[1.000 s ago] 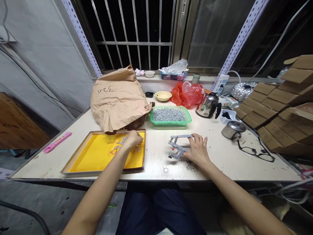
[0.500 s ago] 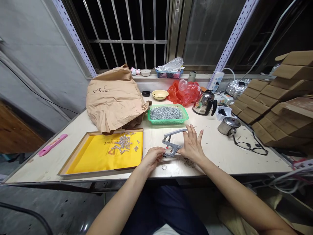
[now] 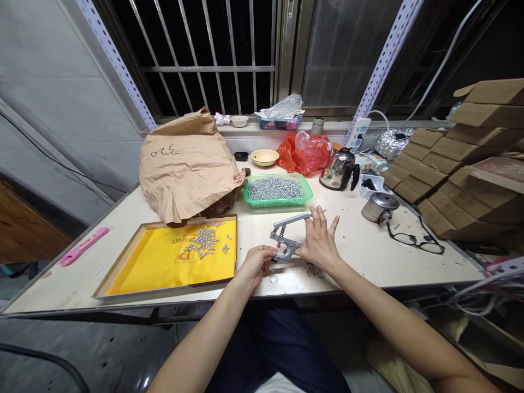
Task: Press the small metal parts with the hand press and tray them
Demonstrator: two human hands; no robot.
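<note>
A grey metal hand press [image 3: 287, 238] with a spring and a long lever sits on the pale table [image 3: 368, 256] in front of me. My right hand [image 3: 319, 241] rests on its base, fingers spread, under the raised lever. My left hand [image 3: 257, 263] is pinched at the tool's front jaw, and what it holds is too small to make out. A small metal ring [image 3: 273, 279] lies on the table just below the jaw. To the left, a yellow-lined tray [image 3: 164, 261] holds a heap of small silver parts [image 3: 203, 240].
A green basket [image 3: 278, 190] of silver parts stands behind the press. A brown paper sack [image 3: 186, 166], yellow bowl [image 3: 264, 158], red bag [image 3: 304, 154], kettle [image 3: 338, 170], metal pot [image 3: 377, 207], glasses [image 3: 415, 239] and stacked cardboard boxes [image 3: 458, 174] ring the table. A pink tool [image 3: 84, 246] lies far left.
My left hand left the heap of parts in the yellow tray and came to the press's front jaw. The lever has lifted under my right hand.
</note>
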